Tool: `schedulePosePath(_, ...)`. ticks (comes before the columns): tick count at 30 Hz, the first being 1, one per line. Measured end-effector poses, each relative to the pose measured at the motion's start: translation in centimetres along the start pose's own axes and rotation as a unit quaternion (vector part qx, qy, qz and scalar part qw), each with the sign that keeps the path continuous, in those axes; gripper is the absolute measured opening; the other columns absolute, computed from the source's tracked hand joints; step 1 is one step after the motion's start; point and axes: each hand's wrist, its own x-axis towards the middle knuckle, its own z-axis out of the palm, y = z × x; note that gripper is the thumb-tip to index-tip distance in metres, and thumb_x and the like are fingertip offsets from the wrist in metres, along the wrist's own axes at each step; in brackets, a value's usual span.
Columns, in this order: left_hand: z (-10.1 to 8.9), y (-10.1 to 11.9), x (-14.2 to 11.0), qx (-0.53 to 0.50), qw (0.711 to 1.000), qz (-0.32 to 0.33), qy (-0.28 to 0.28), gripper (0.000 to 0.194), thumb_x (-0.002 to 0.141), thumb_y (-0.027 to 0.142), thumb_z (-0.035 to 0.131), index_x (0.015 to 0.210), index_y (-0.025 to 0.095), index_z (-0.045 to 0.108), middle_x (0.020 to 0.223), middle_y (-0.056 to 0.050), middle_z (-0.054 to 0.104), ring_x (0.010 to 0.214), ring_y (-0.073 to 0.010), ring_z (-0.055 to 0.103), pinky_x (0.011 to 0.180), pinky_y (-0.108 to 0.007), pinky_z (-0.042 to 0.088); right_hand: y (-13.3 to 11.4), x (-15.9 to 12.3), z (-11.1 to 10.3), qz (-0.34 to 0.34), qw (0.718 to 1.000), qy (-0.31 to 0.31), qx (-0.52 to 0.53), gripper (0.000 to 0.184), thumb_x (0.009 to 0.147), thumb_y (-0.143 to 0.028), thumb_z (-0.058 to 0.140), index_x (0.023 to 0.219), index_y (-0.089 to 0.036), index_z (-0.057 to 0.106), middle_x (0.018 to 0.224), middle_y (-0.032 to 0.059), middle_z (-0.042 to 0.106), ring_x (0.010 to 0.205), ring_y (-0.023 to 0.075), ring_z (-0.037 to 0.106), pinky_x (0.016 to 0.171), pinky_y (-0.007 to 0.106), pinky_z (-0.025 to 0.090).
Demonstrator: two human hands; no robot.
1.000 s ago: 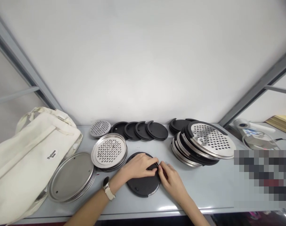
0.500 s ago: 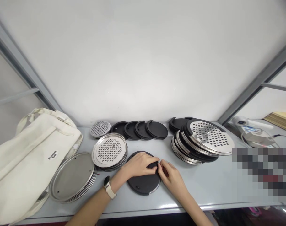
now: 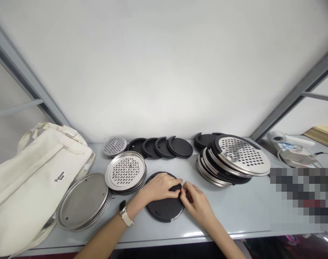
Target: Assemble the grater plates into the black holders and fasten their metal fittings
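Head view, black disc: it lies flat on the grey tabletop point(image 3: 228, 219) in front of me, the black disc point(image 3: 164, 212) partly under my hands.
Left hand: my left hand point(image 3: 161, 187) reaches over the disc, fingertips near its right edge; I cannot tell whether they pinch anything.
Right hand: my right hand point(image 3: 197, 203) has thumb and forefinger closed on a small bright piece point(image 3: 182, 186) at that edge.
Left side: perforated plates point(image 3: 127, 171) and plain metal plates point(image 3: 82, 201) sit in stacks, beside a cream bag point(image 3: 39, 180).
Right side: a leaning mixed stack point(image 3: 243, 154) combines metal plates and black rims.
Progress: handling of this disc looks unfinished, since my fingers are at its edge; a row of black discs point(image 3: 180, 147) lies at the back, and I cannot tell how many are finished.
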Motion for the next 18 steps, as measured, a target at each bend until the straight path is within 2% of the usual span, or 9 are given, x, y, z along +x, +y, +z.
schedulePosePath(18,0.19,-0.16,0.0,0.003,1.0,0.007,-0.001,0.037,0.087,0.027,0.053,0.122,0.015,0.055,0.085,-0.005,0.068,0.081,-0.0195,0.064,0.08,-0.03,0.047,-0.03,-0.09,-0.03,-0.015,1.0,0.001,-0.011,0.021,0.096,-0.024,0.034,0.078,-0.021,0.046,0.063,0.0007,0.056,0.058,0.016,0.05,0.06,0.028,0.036)
